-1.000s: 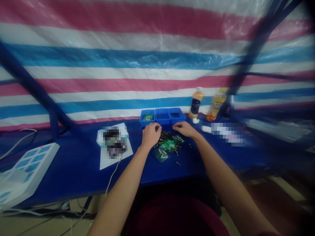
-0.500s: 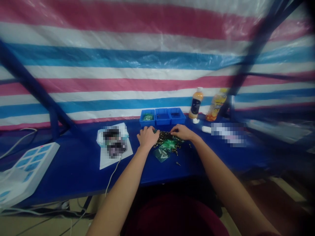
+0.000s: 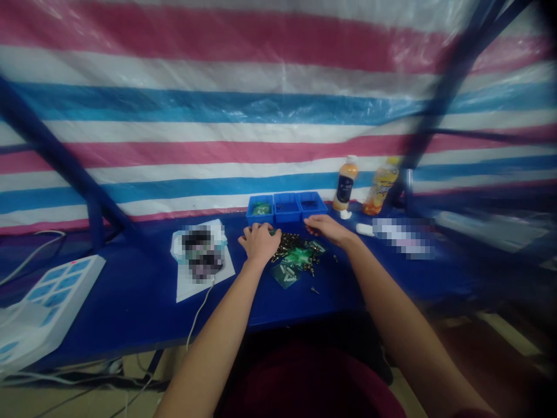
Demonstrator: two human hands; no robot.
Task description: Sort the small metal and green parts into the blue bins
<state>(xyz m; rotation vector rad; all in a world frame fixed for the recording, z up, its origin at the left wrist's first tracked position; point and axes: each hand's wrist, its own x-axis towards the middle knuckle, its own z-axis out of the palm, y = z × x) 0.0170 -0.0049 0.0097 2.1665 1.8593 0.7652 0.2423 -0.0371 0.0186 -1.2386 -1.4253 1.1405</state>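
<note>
A pile of small brass parts and green plastic bags (image 3: 296, 256) lies on the blue table (image 3: 130, 296). My left hand (image 3: 260, 242) rests at the pile's left edge with its fingers curled down onto the parts; something green shows at its fingertips. My right hand (image 3: 325, 227) reaches over the far right side of the pile, fingers bent down, close to the right blue bin (image 3: 312, 204). What either hand holds is too small to make out. Three blue bins stand in a row behind the pile, the left bin (image 3: 260, 209) and the middle bin (image 3: 286, 206) among them.
Two drink bottles (image 3: 346, 184) (image 3: 380, 186) stand at the back right. White paper with a blurred item (image 3: 201, 258) lies left of the pile, a cable running off the front edge. A white power strip (image 3: 39, 302) sits far left. Striped tarp hangs behind.
My left hand has slid a little left and down from above the pile to its left edge. My right hand dipped toward the pile, then moved back up toward the right bin.
</note>
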